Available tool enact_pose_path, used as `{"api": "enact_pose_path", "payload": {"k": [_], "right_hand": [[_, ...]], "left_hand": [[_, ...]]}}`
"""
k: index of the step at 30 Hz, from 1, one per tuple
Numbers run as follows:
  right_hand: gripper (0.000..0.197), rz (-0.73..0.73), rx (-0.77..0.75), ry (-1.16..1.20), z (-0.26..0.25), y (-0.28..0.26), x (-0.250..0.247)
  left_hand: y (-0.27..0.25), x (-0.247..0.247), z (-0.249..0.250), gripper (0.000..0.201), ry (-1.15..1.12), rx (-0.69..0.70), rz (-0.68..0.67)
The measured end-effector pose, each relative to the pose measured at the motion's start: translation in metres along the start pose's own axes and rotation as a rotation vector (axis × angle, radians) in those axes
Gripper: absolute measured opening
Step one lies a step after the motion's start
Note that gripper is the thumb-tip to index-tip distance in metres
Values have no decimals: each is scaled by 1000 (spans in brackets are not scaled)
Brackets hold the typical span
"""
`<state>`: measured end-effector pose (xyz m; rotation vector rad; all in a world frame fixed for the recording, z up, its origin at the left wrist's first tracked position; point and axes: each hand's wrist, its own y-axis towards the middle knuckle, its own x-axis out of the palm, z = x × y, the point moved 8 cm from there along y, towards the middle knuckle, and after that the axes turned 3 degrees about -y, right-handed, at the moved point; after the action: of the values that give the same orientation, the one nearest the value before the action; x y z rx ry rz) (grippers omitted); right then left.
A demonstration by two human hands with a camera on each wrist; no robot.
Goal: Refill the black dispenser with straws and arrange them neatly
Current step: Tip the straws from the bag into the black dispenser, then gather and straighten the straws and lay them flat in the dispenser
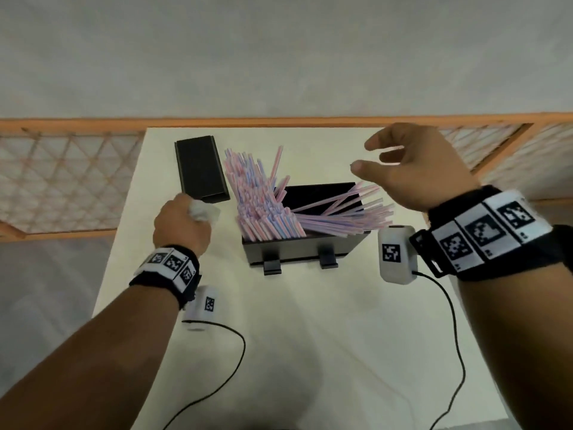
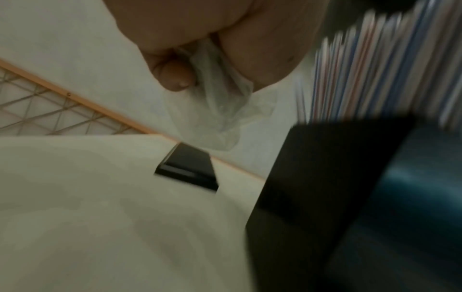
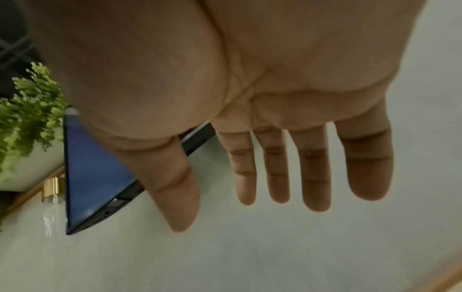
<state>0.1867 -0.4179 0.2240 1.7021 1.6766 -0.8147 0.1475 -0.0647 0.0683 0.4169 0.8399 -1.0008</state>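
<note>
Thin pink-and-blue striped straws (image 1: 266,209) splay untidily from the open rectangular black dispenser (image 1: 305,252) mid-worktop (image 1: 310,336), its flat black lid (image 1: 200,169) just behind-left. Left hand (image 1: 181,228) grips a crumpled clear plastic wrapper (image 1: 206,211); right hand (image 1: 415,169) hovers above, fingers (image 3: 315,177) spread, empty.

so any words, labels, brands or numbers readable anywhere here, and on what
None can be read.
Wristbands and the wrist cameras: black-and-white square code markers only; tiny print beneath them is too small to read.
Black dispenser, lid, straws, plastic wrapper: no text visible.
</note>
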Motion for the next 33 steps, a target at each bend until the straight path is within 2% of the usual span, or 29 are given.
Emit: {"api": "enact_pose_path", "payload": {"k": [4, 6, 8, 11, 13, 15, 19, 21, 23, 25, 27, 29, 31, 32, 33], "right_hand": [[44, 0, 36, -180, 30, -4, 6], [54, 30, 62, -201, 49, -5, 6], [72, 46, 132, -179, 70, -6, 6], [111, -21, 291, -43, 107, -14, 23], [140, -84, 350, 108, 126, -22, 44], [156, -105, 367, 295, 137, -30, 66], [143, -103, 371, 526, 151, -43, 104], [136, -147, 303, 482, 154, -41, 121], [122, -200, 230, 348, 152, -35, 132], [97, -215, 150, 283, 142, -24, 135], [62, -225, 79, 347, 122, -15, 133], [41, -245, 20, 393, 105, -5, 130], [39, -266, -11, 369, 97, 6, 130], [48, -277, -16, 331, 96, 13, 132], [67, -284, -16, 262, 96, 20, 134]], "left_hand": [[-11, 43, -20, 25, 239, 98, -161], [-17, 61, -32, 37, 355, 77, -270], [-25, 75, -43, 54, 451, 11, -385], [-31, 86, -51, 92, 610, -29, -535], [-28, 86, -49, 99, 655, -20, -556], [-23, 79, -44, 101, 632, -14, -521], [-18, 71, -36, 114, 374, -26, -458], [-18, 63, -30, 114, 357, -15, -415], [-19, 54, -19, 112, 453, 61, -374], [-20, 54, -7, 117, 382, 202, -382], [-25, 52, 10, 124, 104, 299, -447], [-31, 50, 26, 120, -207, 297, -518], [-37, 51, 44, 116, -380, 297, -574], [-38, 52, 51, 115, -438, 306, -588], [-39, 55, 55, 115, -485, 319, -601]]}}
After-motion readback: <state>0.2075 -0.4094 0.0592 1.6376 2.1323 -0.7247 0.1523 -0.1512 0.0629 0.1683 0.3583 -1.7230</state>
